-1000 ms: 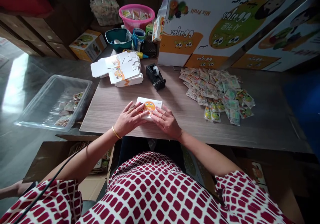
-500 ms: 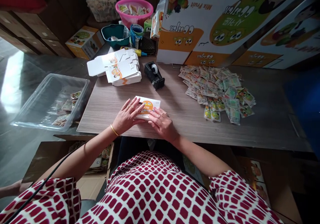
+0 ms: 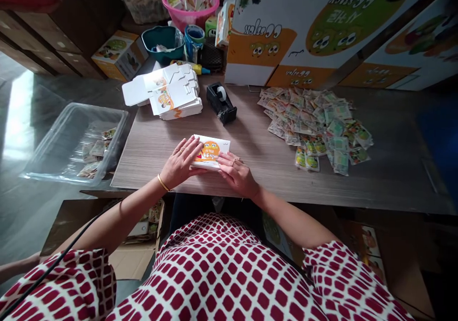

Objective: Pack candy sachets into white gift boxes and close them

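The left hand (image 3: 181, 162) and right hand (image 3: 236, 173) press a small folded orange-and-white carton (image 3: 211, 150) on the desk (image 3: 286, 187) in front of the tape dispenser (image 3: 221, 102), fingers (image 3: 188, 145) flat and ungripping (lifting it would need them closed round its edges).

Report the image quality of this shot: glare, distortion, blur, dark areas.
Head view: bright glare streaks the floor at left; the wide lens bows the edges of the wooden table and stretches the patterned sleeve; the left hand and right hand show no obvious motion blur; the lower right corner falls into deep shadow.
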`<state>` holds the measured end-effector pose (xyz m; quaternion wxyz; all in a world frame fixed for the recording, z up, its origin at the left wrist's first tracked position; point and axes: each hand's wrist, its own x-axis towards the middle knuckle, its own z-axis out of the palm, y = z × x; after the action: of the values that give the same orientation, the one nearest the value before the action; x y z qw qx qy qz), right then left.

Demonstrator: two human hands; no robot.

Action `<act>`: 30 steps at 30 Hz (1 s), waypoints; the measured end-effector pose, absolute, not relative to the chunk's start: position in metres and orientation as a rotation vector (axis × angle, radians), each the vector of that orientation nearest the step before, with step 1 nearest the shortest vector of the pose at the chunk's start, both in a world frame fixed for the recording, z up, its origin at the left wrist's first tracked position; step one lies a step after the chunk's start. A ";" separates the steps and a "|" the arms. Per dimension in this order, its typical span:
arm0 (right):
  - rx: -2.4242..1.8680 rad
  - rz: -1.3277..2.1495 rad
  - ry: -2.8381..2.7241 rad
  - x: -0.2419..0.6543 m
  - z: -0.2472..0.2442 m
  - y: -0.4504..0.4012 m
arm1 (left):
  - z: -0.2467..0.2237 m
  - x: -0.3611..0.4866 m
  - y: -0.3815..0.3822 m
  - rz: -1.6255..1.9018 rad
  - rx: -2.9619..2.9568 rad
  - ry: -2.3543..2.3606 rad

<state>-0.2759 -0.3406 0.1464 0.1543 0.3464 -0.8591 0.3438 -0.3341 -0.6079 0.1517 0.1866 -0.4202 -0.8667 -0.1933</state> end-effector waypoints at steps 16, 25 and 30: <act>0.793 0.990 -2.462 -0.267 0.144 -0.345 | 0.128 -0.326 -0.610 -1.284 -0.947 -2.540; 0.940 0.824 -2.588 -0.280 0.162 -0.365 | 0.123 -0.311 -0.590 -1.486 -0.724 -2.498; 1.048 0.783 -2.509 -0.284 0.154 -0.353 | 0.123 -0.315 -0.593 -1.187 -0.743 -2.467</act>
<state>-0.2839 -0.3529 0.1538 0.1553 0.3658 -0.8760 0.2732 -0.3151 -0.5931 0.1232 0.1518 -0.2590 -0.8595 -0.4137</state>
